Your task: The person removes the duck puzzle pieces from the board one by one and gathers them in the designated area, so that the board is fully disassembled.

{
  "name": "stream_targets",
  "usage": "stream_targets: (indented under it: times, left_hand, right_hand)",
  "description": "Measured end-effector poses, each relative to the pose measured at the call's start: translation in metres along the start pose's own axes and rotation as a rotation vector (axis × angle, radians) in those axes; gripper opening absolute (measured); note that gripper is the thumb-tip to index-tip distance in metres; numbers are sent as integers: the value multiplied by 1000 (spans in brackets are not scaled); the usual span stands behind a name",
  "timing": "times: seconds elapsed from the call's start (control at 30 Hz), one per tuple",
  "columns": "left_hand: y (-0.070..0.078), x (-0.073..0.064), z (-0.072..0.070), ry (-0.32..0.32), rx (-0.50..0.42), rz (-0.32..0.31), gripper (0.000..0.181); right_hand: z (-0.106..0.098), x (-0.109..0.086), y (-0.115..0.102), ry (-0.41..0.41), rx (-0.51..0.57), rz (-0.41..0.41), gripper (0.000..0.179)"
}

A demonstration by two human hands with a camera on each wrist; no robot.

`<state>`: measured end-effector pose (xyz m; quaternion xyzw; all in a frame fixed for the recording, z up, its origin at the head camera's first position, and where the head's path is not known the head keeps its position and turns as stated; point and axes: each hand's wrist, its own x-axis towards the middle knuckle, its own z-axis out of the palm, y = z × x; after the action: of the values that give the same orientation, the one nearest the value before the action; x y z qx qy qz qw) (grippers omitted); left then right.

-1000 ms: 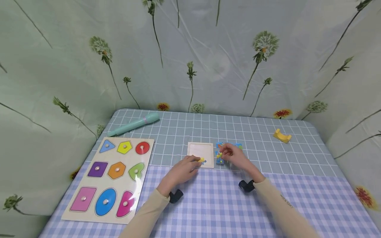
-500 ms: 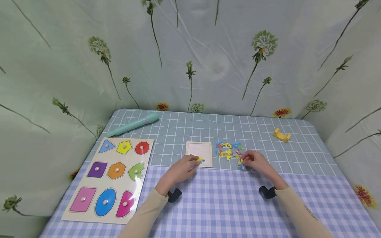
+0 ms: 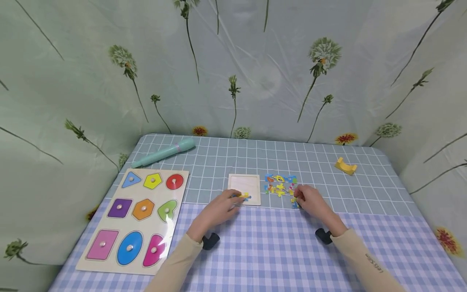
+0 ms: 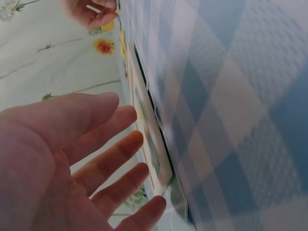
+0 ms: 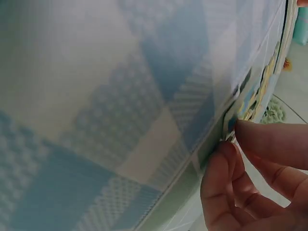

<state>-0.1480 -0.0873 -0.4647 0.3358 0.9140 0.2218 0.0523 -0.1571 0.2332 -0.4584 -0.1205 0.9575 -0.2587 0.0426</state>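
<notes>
My right hand (image 3: pixel 315 204) pinches a small blue-and-yellow jigsaw piece (image 3: pixel 294 203) between thumb and fingertips, low over the grey cloth. In the right wrist view the thumb and a finger meet at the edge of that piece (image 5: pixel 231 121). Just beyond it lie several loose jigsaw pieces (image 3: pixel 279 190), blue, yellow and red. My left hand (image 3: pixel 219 209) rests at the near left corner of a square wooden puzzle tray (image 3: pixel 242 182), its fingers relaxed and apart in the left wrist view. Yellow-and-blue puzzle pieces (image 3: pixel 246 197) sit inside the tray beside those fingertips, which partly hide them.
At the left lies a large wooden shape board (image 3: pixel 138 227) with colourful knobbed shapes. Behind it is a long teal tapered object (image 3: pixel 164 153). A yellow curved block (image 3: pixel 345 166) stands at the back right. A floral curtain (image 3: pixel 233 61) rises behind the table.
My right hand has moved from the left side of the loose pieces to their near right, carrying the blue-and-yellow jigsaw piece. The left hand stays almost still at the tray.
</notes>
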Motion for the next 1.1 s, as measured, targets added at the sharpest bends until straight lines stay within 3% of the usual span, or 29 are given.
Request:
stream_targets:
  times: [0.1,0.23,0.43,0.6,0.73,0.93,1.1]
  left_hand:
    - [-5,-5,-4,15,-13,2,31]
    - [-11,-10,-9,18,-28,-1,30]
    - [-16,-12,-8,-20,-42,-20,33]
    - [-16,-11,-6,-17,-49,-23,31]
    - [-15,-10,-6,-10,-40,-16,30]
    - [-14,-9,-7,1,-51,-7,28]
    - [-14,-9,-6,7,-57,-8,28]
  right_hand:
    - [1,1,-4,37,24,-35,12]
    - [6,8,-16,66,137,-150,10]
    - [27,25,-49,-19,285,-284,10]
    - [45,39,-77,-64,300,-340,19]
    - [53,46,-93,-81,259,-326,22]
    - [59,50,-104,-94,184,-242,23]
    - [60,52,-105,-92,206,-216,23]
